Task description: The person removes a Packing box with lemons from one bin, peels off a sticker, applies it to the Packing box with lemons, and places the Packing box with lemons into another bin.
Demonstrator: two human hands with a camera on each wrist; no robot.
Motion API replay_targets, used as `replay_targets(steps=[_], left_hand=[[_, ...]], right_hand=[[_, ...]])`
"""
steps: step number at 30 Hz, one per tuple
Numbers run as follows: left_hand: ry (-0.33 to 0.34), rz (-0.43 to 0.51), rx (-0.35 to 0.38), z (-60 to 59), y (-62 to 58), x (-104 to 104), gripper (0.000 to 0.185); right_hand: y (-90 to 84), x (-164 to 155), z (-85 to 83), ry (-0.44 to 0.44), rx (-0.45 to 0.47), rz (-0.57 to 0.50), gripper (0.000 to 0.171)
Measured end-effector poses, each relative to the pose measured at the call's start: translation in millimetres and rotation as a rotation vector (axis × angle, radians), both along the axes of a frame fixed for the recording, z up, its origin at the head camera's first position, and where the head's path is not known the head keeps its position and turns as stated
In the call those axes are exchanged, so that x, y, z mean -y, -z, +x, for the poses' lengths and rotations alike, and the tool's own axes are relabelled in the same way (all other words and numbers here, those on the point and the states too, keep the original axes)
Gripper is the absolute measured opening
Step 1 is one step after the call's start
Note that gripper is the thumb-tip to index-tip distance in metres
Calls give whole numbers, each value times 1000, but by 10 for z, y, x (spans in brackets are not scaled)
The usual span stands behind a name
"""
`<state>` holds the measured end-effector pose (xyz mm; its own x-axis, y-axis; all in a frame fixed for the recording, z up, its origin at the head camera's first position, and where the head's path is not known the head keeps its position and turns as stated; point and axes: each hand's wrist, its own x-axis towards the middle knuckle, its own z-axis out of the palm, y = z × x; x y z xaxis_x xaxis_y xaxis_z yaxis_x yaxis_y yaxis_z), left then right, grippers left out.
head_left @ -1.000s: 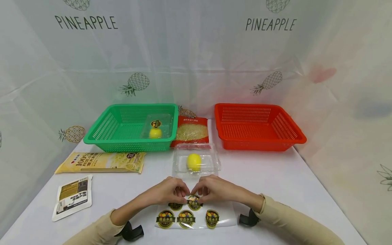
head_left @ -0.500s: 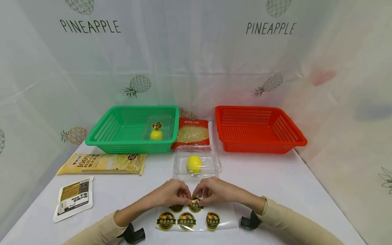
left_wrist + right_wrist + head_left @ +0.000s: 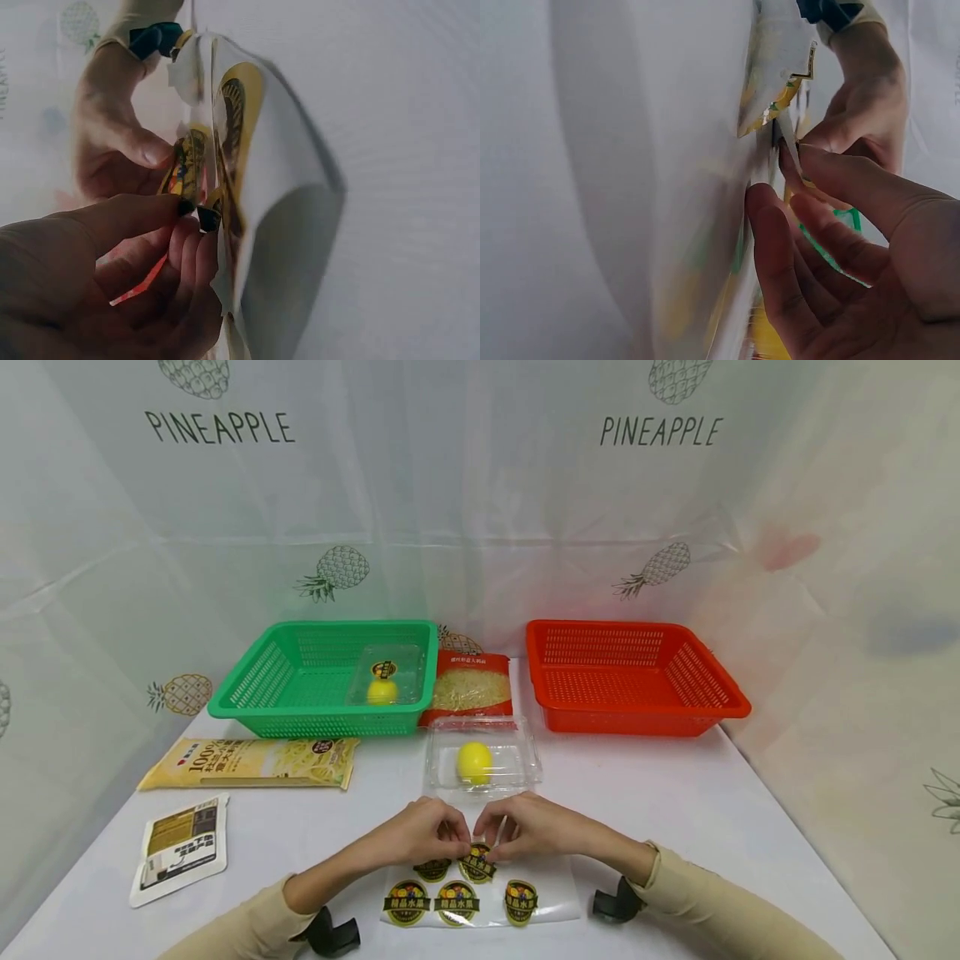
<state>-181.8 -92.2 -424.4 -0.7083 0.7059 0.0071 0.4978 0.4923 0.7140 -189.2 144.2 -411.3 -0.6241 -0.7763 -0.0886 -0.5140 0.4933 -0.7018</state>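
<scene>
In the head view, a round black-and-gold fruit sticker [image 3: 477, 865] sits between my hands at the far edge of a glossy white sticker sheet [image 3: 551, 893]. My left hand [image 3: 422, 832] pinches its left edge and my right hand [image 3: 534, 827] pinches its right edge. The left wrist view shows this sticker [image 3: 187, 161] standing up from the sheet between the thumbs. More stickers, among them a bottom-left one [image 3: 407, 903] and a bottom-right one [image 3: 521, 902], lie on the sheet. Just beyond the hands rests a clear plastic box [image 3: 517, 768] with a yellow fruit [image 3: 475, 763] in it.
A green basket [image 3: 330, 724] at back left holds a stickered clear box with a yellow fruit. To its right are a red food packet [image 3: 471, 687] and a red basket [image 3: 637, 717]. A yellow food bag [image 3: 251, 763] and a white pouch [image 3: 180, 847] lie at left.
The sticker between the hands has turned slightly, with more of its face showing. Both hands have barely shifted. The head view has tilted a little.
</scene>
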Motion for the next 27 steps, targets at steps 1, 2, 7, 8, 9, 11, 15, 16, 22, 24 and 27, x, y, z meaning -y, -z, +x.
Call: replay_targets(steps=[1, 2, 7, 8, 9, 11, 15, 16, 22, 24, 27], left_hand=[[-3, 6, 15, -2, 4, 7, 8], [-3, 17, 31, -6, 6, 14, 8], [-2, 61, 103, -28, 15, 35, 8], [0, 67, 114, -32, 11, 36, 8], [-1, 71, 127, -36, 6, 38, 7], [-6, 87, 167, -44, -3, 47, 7], [-2, 126, 233, -61, -35, 65, 6], [1, 135, 241, -67, -43, 70, 7], [13, 157, 187, -90, -140, 83, 10], [4, 176, 181, -94, -188, 80, 11], [-15, 204, 184, -102, -252, 75, 13]], right_hand=[[-1, -5, 2, 4, 0, 3, 24], [-2, -10, 3, 6, -1, 4, 25], [-22, -37, 11, 9, 18, -9, 25], [-27, -43, 10, 7, 23, -16, 25], [-35, -48, 10, 6, 31, -23, 25], [-50, -59, 7, 5, 39, -38, 25], [-73, -77, 1, 14, 54, -63, 25], [-79, -82, 0, 20, 53, -69, 25], [-168, -113, 21, 58, 57, -129, 23], [-215, -121, 33, 80, 61, -151, 24], [-277, -134, 31, 108, 26, -176, 28]])
